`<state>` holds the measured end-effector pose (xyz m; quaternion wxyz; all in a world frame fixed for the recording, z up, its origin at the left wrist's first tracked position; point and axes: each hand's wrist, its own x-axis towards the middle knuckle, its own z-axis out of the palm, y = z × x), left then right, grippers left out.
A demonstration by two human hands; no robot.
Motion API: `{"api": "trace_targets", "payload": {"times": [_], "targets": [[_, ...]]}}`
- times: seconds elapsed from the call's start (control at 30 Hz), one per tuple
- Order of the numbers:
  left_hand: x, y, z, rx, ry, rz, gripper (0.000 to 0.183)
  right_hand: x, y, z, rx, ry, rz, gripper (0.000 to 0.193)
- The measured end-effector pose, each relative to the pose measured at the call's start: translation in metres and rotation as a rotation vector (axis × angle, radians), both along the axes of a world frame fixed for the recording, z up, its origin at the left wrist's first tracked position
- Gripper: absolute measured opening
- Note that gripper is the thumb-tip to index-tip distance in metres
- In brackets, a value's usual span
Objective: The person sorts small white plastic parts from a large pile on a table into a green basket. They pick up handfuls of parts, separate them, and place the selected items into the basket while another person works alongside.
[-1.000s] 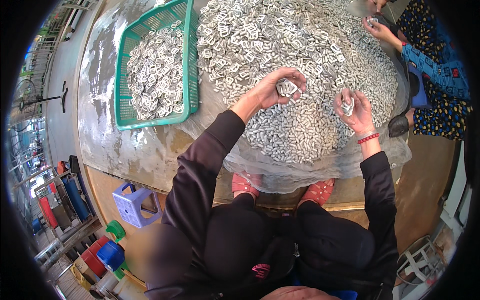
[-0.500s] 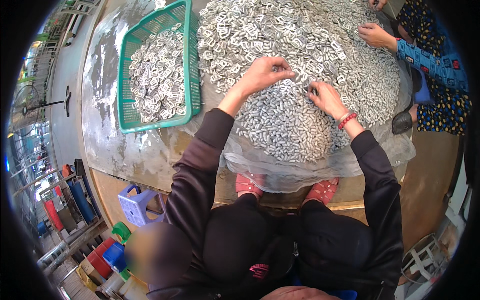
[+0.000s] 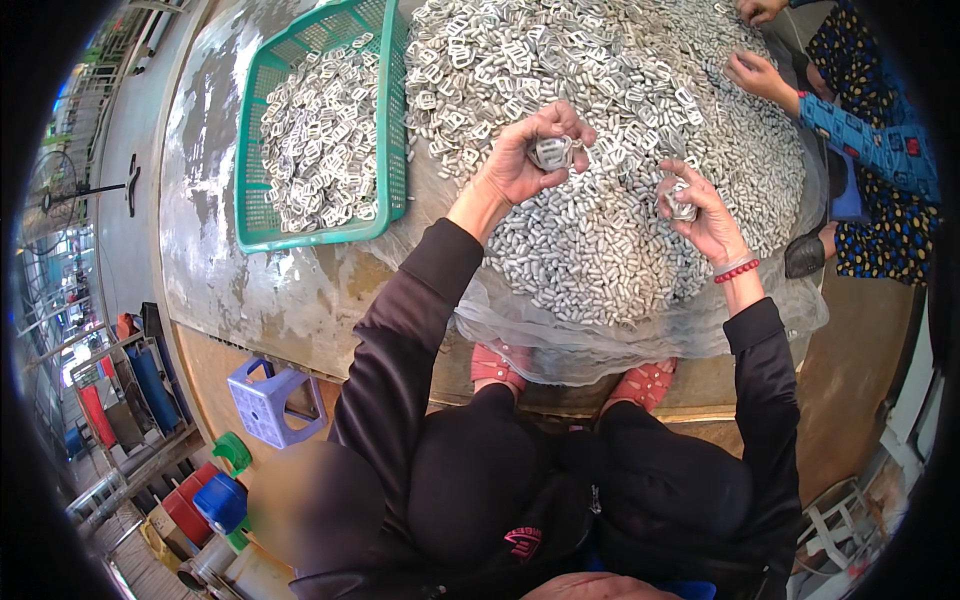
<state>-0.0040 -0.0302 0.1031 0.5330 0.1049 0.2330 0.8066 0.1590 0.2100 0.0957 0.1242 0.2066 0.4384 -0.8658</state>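
My left hand (image 3: 522, 160) is raised over the pile with its palm turned up, fingers curled round metal strap buckles (image 3: 553, 153). To its right, my right hand (image 3: 708, 215) also holds buckles (image 3: 682, 204) between thumb and fingers. How many lie in each hand I cannot tell. Below both hands spreads a heap of small grey metal pellets (image 3: 590, 255). Loose flat buckles (image 3: 500, 60) lie mixed over the pile's far side. A green plastic basket (image 3: 384, 130) on the left contains many similar buckles.
A co-worker's hand (image 3: 765, 78) in a blue patterned sleeve reaches in at the far right. The pile rests on a translucent sheet (image 3: 560, 350) over a metal table (image 3: 240, 310). A lilac plastic stool (image 3: 270, 405) stands at the lower left.
Both hands have lifted off the pile and turned, showing buckles in them. My right hand has moved to the right, away from the left. The view has shifted slightly.
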Motion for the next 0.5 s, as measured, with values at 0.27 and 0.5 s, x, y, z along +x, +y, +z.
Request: {"api": "trace_targets", "payload": {"times": [0.27, 0.5], "targets": [[0.018, 0.018, -0.056, -0.797, 1.761, -0.153, 0.023, 0.0, -0.005, 0.001, -0.103, 0.029, 0.2, 0.019], [-0.005, 0.024, -0.059, -0.853, 1.571, 0.259, 0.014, -0.003, -0.03, -0.017, 0.051, -0.069, 0.263, 0.007]]}}
